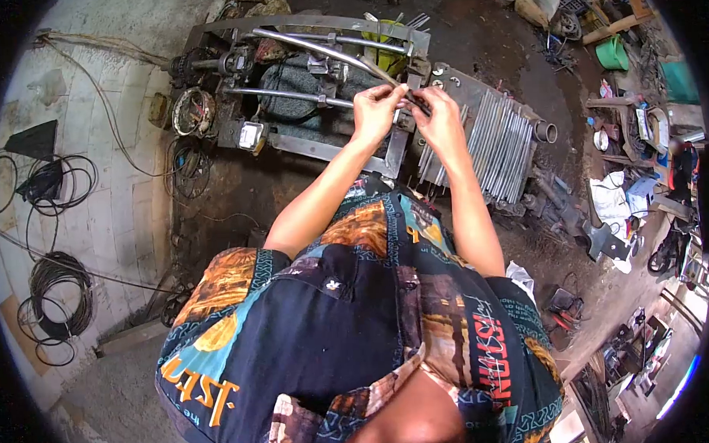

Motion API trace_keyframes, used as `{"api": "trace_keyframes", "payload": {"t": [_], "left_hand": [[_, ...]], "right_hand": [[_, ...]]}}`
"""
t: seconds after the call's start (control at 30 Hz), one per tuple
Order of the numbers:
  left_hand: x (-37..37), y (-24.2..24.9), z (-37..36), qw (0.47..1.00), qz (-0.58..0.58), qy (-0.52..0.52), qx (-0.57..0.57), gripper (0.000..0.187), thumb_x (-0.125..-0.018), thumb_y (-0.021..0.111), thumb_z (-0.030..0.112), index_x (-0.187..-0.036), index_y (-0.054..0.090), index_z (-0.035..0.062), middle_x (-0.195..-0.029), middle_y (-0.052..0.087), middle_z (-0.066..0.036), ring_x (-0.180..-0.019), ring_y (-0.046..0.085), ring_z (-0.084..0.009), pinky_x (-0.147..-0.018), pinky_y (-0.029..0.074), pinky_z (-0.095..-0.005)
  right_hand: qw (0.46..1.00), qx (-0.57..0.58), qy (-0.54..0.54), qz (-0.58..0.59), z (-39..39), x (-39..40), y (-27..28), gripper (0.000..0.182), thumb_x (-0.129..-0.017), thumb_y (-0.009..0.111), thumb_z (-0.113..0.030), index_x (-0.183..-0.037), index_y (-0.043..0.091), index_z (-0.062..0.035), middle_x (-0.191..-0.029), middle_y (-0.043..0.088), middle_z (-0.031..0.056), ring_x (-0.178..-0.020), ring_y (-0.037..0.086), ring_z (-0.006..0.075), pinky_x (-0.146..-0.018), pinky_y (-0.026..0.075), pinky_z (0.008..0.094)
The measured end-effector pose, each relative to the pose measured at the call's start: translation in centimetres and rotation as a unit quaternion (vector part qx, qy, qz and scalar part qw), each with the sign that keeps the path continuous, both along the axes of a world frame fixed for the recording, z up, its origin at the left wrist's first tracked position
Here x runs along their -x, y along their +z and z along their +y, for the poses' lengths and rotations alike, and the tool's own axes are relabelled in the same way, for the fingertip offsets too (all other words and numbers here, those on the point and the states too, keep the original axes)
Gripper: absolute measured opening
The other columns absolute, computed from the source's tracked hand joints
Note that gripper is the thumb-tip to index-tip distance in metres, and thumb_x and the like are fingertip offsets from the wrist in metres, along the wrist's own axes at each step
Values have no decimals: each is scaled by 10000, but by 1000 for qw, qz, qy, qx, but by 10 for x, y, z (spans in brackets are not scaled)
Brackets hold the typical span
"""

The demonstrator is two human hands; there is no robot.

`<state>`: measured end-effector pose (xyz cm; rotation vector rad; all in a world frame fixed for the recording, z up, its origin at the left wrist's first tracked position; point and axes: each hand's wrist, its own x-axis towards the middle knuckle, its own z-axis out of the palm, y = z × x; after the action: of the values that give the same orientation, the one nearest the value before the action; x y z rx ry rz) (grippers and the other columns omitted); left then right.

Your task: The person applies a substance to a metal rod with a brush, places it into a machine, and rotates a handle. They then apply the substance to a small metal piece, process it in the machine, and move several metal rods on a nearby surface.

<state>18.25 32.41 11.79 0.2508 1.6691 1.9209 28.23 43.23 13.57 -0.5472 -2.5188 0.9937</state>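
Both of my hands are over the right end of a metal machine frame (308, 21). My left hand (377, 111) has its fingers closed on a thin metal rod (380, 71) that slants up and to the left. Close beside it, my right hand (436, 109) pinches the dark lower end of the rod. A long shiny bar (305, 43) runs across the frame, and its right end comes near my hands. Just right of my right forearm, many thin metal rods (488, 146) lie side by side on a metal table (460, 81).
A short pipe piece (546, 131) sits at the table's right edge. Coiled black cable (60, 294) is at the far left. A green bucket (612, 54) and mixed scrap are at the upper right. A yellow container (393, 48) stands behind the frame.
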Motion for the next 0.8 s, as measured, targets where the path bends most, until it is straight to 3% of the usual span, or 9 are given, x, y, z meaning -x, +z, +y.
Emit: {"api": "trace_keyframes", "payload": {"t": [0.1,0.2,0.23,0.33,0.47,0.53,0.57,0.67,0.8], "left_hand": [[10,-4,-7,993,55,-67,79,245,-884,726,199,-835,705,-40,-771,696,-44,-697,616,-73,-643,473,-226],[33,20,-32,963,149,-147,168,404,-845,759,339,-990,729,-37,-808,712,-69,-733,617,-114,-701,492,-266],[51,29,-47,929,139,-187,287,464,-811,778,396,-1046,732,-1,-846,725,-80,-753,628,-126,-727,509,-289],[102,18,-88,910,249,-107,315,376,-808,791,307,-1040,734,16,-872,734,-90,-804,667,-132,-757,529,-284],[192,-7,-108,771,539,-103,324,470,-825,761,294,-1203,654,35,-1120,678,-172,-1028,652,-281,-920,505,-385],[224,-7,-100,709,592,-156,350,567,-831,748,319,-1313,573,76,-1232,609,-191,-1158,565,-348,-1010,448,-424],[240,-11,-96,706,594,-181,340,621,-834,742,339,-1372,517,124,-1301,555,-185,-1223,500,-370,-1042,417,-432],[279,-36,-88,595,683,-212,366,569,-887,651,452,-1374,525,188,-1328,541,-152,-1233,498,-345,-1066,385,-456],[303,-55,-90,551,683,-276,391,545,-913,589,501,-1362,538,197,-1319,548,-135,-1236,498,-333,-1086,353,-470]], "right_hand": [[999,18,22,20,0,2,-12,228,-797,672,-53,-1010,682,30,-1008,664,220,-998,629,401,-901,502,441],[999,44,29,11,-2,-4,-6,206,-811,656,-48,-998,678,34,-971,659,208,-959,634,389,-861,509,434],[999,41,36,5,-3,-8,-9,190,-821,644,-45,-989,674,40,-956,654,198,-930,636,380,-833,510,429],[996,30,66,-48,-11,-23,-25,191,-825,642,-54,-989,673,39,-989,652,192,-933,634,380,-839,512,426],[991,10,58,-117,-35,-22,-56,188,-833,629,-76,-986,681,19,-1013,645,180,-940,634,376,-852,519,434],[990,18,43,-130,-42,-9,-71,177,-833,625,-87,-971,684,7,-1002,645,174,-920,641,381,-829,528,447],[990,1,28,-138,-43,1,-80,173,-834,621,-91,-968,685,-1,-992,643,173,-905,644,385,-813,531,457],[990,-34,-5,-140,-38,33,-113,142,-837,587,-95,-917,677,-20,-957,635,186,-881,656,398,-767,542,489],[962,-67,-7,-263,-21,75,-128,136,-825,581,-113,-872,644,-2,-1003,644,210,-939,644,402,-814,533,502]]}}
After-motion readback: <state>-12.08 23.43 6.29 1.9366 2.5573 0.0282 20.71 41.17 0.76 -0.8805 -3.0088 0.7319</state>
